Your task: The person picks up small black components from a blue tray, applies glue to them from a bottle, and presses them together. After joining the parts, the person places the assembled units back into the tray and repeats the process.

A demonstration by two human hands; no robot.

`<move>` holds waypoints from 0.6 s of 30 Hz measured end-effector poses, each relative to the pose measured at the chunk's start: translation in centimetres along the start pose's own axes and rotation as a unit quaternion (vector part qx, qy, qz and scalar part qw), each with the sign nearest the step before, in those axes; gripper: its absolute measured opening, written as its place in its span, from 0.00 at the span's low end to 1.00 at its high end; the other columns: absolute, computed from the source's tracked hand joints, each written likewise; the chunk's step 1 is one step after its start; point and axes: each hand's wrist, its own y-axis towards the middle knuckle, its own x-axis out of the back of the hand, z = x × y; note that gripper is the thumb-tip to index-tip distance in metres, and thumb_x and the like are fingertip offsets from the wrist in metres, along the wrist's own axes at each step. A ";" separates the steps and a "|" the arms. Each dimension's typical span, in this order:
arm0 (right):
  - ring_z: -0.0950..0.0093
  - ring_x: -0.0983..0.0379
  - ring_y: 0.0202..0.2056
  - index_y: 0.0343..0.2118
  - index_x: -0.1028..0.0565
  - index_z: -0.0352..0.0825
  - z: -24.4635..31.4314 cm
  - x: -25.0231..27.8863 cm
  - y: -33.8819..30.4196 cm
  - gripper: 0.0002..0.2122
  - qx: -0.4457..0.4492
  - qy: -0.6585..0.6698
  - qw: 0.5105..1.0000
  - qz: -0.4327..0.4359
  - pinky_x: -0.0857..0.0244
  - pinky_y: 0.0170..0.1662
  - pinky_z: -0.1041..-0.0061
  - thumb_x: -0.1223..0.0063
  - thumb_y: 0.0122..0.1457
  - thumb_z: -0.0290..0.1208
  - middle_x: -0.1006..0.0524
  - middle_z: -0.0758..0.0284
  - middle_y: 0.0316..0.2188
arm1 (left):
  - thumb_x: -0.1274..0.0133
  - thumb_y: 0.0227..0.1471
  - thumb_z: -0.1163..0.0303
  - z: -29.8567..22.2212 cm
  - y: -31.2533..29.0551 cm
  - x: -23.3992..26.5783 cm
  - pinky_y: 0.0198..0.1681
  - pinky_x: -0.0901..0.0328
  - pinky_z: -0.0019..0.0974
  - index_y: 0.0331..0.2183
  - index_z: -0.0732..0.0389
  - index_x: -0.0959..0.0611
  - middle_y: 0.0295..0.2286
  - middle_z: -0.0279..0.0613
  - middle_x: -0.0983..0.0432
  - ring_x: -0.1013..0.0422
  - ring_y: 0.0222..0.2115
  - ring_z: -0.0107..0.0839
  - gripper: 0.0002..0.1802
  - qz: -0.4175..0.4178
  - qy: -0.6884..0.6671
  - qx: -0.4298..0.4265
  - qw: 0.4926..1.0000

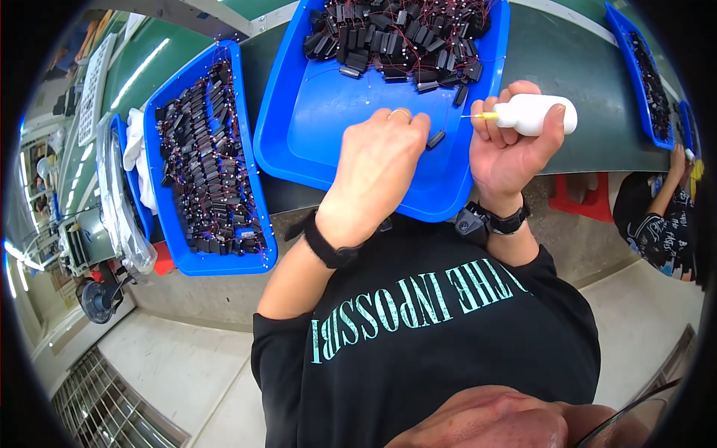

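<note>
My left hand (381, 160) is closed over the large blue tray (299, 160), its fingers curled and mostly hidden from above. At its fingertips, a small black block-shaped part (436, 140) with a thin wire sticks out, apparently pinched there. My right hand (508, 160) is wrapped round a white squeeze bottle (541, 114) lying sideways. The bottle's yellow-based needle tip (484, 116) points left, a short way above and right of the part. A heap of similar black parts (396, 37) with red wires fills the tray's far end.
On the left stands another blue tray (265, 257) packed with rows of black wired parts. Plastic bags (112, 187) lie beyond it. More blue trays (635, 75) are at the far right, near a person (661, 224) in dark clothes. A red stool (582, 198) stands below the green bench (560, 56).
</note>
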 end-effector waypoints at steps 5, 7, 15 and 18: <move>0.84 0.55 0.15 0.33 0.28 0.34 0.0 0.4 0.0 0.25 -0.001 -0.006 1.000 0.010 0.57 0.22 0.79 0.57 0.59 0.57 0.48 0.78 0.13 | 0.43 0.47 0.69 0.1 -0.5 0.1 0.31 0.31 0.37 0.36 0.58 0.20 0.27 0.42 0.24 0.26 0.28 0.40 0.11 0.050 0.009 0.015 0.999; 0.84 0.55 0.15 0.33 0.28 0.34 0.0 0.5 0.1 0.25 0.000 -0.007 1.000 0.007 0.56 0.22 0.79 0.57 0.59 0.57 0.48 0.78 0.13 | 0.43 0.47 0.71 0.4 -1.6 0.9 0.32 0.31 0.37 0.35 0.58 0.20 0.28 0.43 0.23 0.26 0.30 0.40 0.10 -0.019 -0.052 0.017 0.998; 0.84 0.54 0.16 0.33 0.29 0.34 0.1 0.2 0.1 0.25 -0.006 -0.025 1.000 0.003 0.56 0.22 0.80 0.57 0.58 0.57 0.47 0.78 0.13 | 0.46 0.48 0.76 2.1 -1.3 1.7 0.34 0.31 0.40 0.36 0.59 0.20 0.28 0.43 0.22 0.25 0.32 0.42 0.10 -0.067 -0.142 0.100 0.982; 0.84 0.54 0.16 0.33 0.29 0.34 0.0 0.6 0.3 0.25 -0.014 -0.022 0.999 0.032 0.56 0.22 0.80 0.57 0.58 0.58 0.47 0.78 0.13 | 0.46 0.46 0.78 3.0 -0.4 1.6 0.34 0.31 0.40 0.36 0.58 0.19 0.28 0.42 0.22 0.25 0.33 0.41 0.11 -0.069 -0.131 0.050 0.988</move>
